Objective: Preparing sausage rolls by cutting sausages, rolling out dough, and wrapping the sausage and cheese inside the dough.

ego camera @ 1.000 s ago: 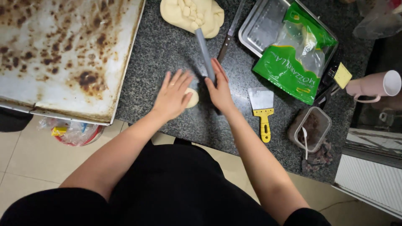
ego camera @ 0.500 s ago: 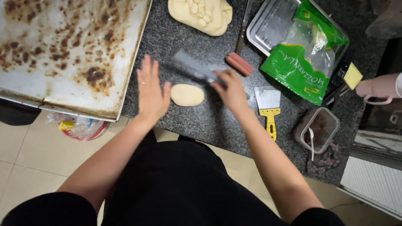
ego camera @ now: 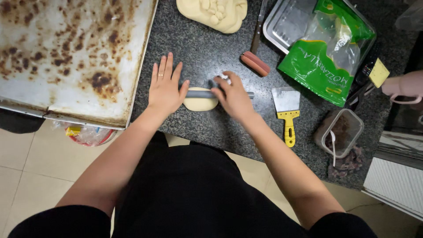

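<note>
A small oval dough piece [ego camera: 200,104] lies on the dark speckled counter [ego camera: 211,53] near its front edge. A thin grey rolling rod [ego camera: 199,94] lies across the top of it. My left hand [ego camera: 165,86] rests flat with fingers spread, its palm and thumb on the rod's left end. My right hand [ego camera: 233,97] covers the right part of the rod with curled fingers. A ring shows on my left hand.
A big browned baking sheet [ego camera: 66,53] fills the left. At the back lie a large dough lump [ego camera: 213,13], a knife [ego camera: 257,31], a sausage [ego camera: 255,63] and a metal tray [ego camera: 282,24] holding a green cheese bag [ego camera: 328,59]. A yellow-handled scraper [ego camera: 286,110], plastic tub [ego camera: 339,132] and pink mug [ego camera: 403,86] are at the right.
My right hand has brought the grey rod down onto the dough piece. My left hand, lifted half a second ago, now lies flat on the rod's left end.
</note>
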